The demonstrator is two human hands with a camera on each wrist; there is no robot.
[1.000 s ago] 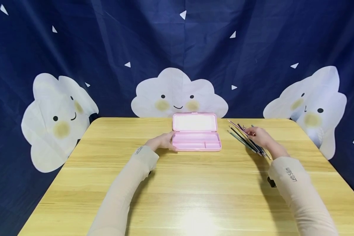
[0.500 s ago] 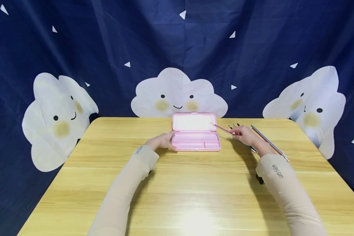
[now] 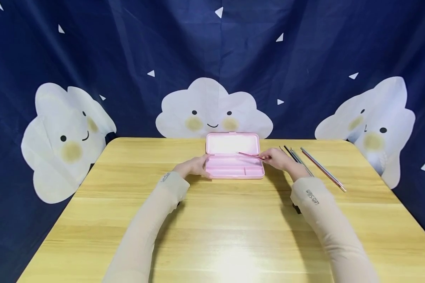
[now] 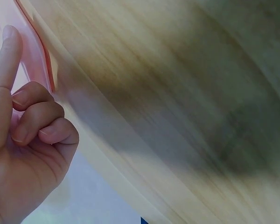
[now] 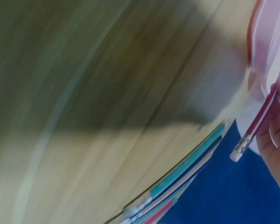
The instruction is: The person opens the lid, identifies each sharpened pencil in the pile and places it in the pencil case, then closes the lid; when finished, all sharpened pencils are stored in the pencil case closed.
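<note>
Head view: a wood-grained surface (image 3: 212,220) bears an open pink pencil case (image 3: 226,171) with divided compartments, its left end held by the left hand's grip (image 3: 194,166). The right hand's grip (image 3: 278,158), near loose pencils (image 3: 322,168), pinches a slim dark-pink pencil (image 5: 261,115), white-striped, silver-ferruled and white-erasered, slanting over the case.

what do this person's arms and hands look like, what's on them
The left sleeve and right sleeve are long and cream, with dark lettering near each cuff. A small black object shows under each cuff. The left hand and right hand are bare.
</note>
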